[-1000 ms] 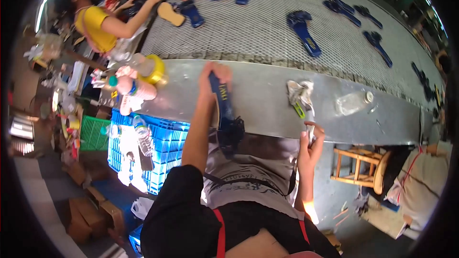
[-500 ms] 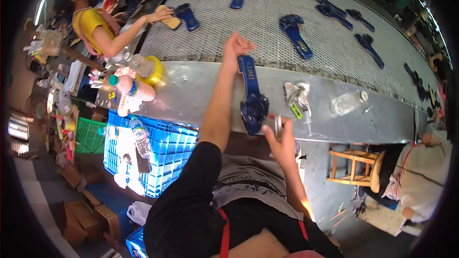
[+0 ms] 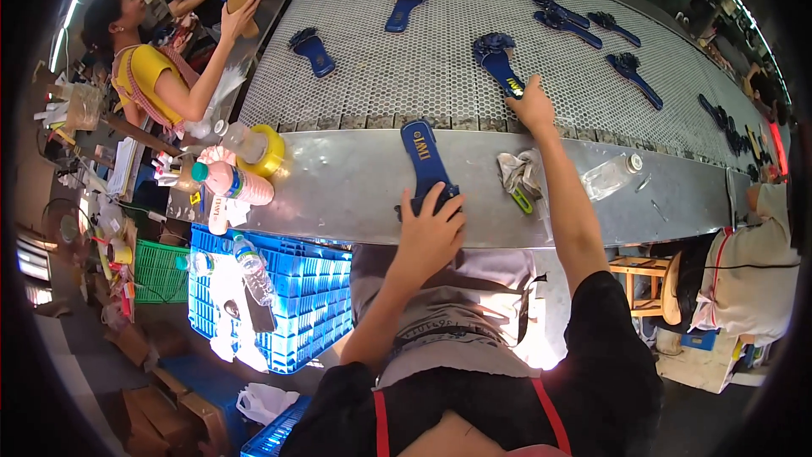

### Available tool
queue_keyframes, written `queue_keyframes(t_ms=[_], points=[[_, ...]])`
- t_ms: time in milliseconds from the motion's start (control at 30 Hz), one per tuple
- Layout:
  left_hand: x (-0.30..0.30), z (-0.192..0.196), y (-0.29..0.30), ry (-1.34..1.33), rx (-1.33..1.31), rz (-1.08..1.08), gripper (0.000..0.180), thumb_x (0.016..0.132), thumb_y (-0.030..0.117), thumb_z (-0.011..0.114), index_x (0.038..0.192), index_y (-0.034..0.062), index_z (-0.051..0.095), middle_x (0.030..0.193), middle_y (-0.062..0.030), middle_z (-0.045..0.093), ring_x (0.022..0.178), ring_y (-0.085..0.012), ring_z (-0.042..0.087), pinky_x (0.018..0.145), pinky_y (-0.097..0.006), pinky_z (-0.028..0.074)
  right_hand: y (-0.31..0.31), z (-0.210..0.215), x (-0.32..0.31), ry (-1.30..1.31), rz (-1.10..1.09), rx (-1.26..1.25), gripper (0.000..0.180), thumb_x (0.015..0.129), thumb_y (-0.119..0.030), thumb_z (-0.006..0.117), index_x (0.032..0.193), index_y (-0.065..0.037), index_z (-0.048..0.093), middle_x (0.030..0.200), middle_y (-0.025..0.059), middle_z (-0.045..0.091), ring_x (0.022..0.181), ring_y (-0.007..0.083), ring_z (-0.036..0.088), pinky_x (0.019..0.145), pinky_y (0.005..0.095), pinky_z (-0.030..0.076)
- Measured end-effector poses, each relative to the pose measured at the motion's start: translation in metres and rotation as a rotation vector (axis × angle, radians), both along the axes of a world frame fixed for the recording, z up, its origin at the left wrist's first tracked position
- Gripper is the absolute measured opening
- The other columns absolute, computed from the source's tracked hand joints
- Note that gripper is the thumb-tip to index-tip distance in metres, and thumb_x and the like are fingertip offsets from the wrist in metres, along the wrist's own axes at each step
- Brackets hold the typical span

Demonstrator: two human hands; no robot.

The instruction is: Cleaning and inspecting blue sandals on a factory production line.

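Note:
A dark blue slide sandal (image 3: 421,155) with a ruffled upper lies on the metal ledge, its heel end pointing away from me. My left hand (image 3: 429,241) is wrapped over its upper, fingers bent around the ruffles and hiding most of them. Farther right, my right hand (image 3: 533,108) reaches out over the mesh belt and pinches the heel end of a second blue sandal (image 3: 499,63), whose ruffled upper points away. To the right of the first sandal are a crumpled rag (image 3: 518,171) and a green-handled cutter (image 3: 522,200).
More blue sandals (image 3: 313,52) lie across the mesh belt (image 3: 364,76). A clear bottle (image 3: 611,178) lies at the ledge's right; a pink bottle (image 3: 233,182) and yellow tape roll (image 3: 269,152) sit left. Blue crates (image 3: 317,296) stand below. A co-worker (image 3: 161,68) holds a tan-soled shoe.
My left hand has come back from the heel end to the sandal's upper. My right hand has left the ledge edge and taken the belt sandal's heel. The co-worker has lifted a shoe.

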State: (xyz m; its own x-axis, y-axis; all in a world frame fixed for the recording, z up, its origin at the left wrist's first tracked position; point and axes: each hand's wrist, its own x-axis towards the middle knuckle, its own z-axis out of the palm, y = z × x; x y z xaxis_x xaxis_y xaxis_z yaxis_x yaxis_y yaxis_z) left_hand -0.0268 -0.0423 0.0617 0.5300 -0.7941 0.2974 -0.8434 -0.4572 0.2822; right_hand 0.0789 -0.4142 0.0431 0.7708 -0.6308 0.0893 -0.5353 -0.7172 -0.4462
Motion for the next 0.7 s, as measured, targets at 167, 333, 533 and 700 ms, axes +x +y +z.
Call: queue_keyframes(t_ms=[167,333,533,700], points=[[0.02,0.015,0.069,0.093,0.052,0.008,0.011,0.094,0.025,0.07,0.094,0.015,0.074,0.136,0.0056,0.067,0.145,-0.028,0.044,0.118,-0.07,0.023,0.117,0.064,-0.057,-0.039,0.082,-0.065,0.068,0.085,-0.039,0.079,0.127,0.0,0.043,0.101,0.0306,0.073,0.087,0.0507,0.072,0.077,0.0576,0.057],[0.019,0.027,0.104,0.202,0.032,-0.027,0.012,0.095,0.025,0.071,0.097,0.0144,0.075,0.13,0.005,0.07,0.143,-0.0261,0.049,0.121,-0.062,0.025,0.218,0.064,-0.183,-0.018,0.161,-0.099,0.071,0.082,-0.037,0.083,0.131,-0.002,0.046,0.101,0.0254,0.073,0.082,0.0493,0.071,0.07,0.0557,0.057],[0.017,0.05,0.101,0.214,-0.001,-0.013,0.011,0.095,0.022,0.071,0.101,0.0131,0.074,0.13,0.0009,0.07,0.141,-0.0273,0.051,0.119,-0.06,0.03,0.242,0.036,-0.234,0.002,0.05,-0.055,0.064,0.088,-0.034,0.082,0.134,-0.004,0.049,0.119,0.0188,0.067,0.086,0.0455,0.072,0.067,0.048,0.059],[0.057,0.053,0.078,0.101,-0.135,0.239,0.041,0.093,0.021,0.072,0.133,0.011,0.065,0.145,-0.0133,0.059,0.145,-0.0384,0.046,0.121,-0.052,0.033,0.258,0.042,-0.192,-0.299,0.359,-0.003,0.035,0.098,-0.016,0.067,0.129,-0.003,0.056,0.123,0.0172,0.064,0.094,0.0415,0.07,0.071,0.0478,0.059]])
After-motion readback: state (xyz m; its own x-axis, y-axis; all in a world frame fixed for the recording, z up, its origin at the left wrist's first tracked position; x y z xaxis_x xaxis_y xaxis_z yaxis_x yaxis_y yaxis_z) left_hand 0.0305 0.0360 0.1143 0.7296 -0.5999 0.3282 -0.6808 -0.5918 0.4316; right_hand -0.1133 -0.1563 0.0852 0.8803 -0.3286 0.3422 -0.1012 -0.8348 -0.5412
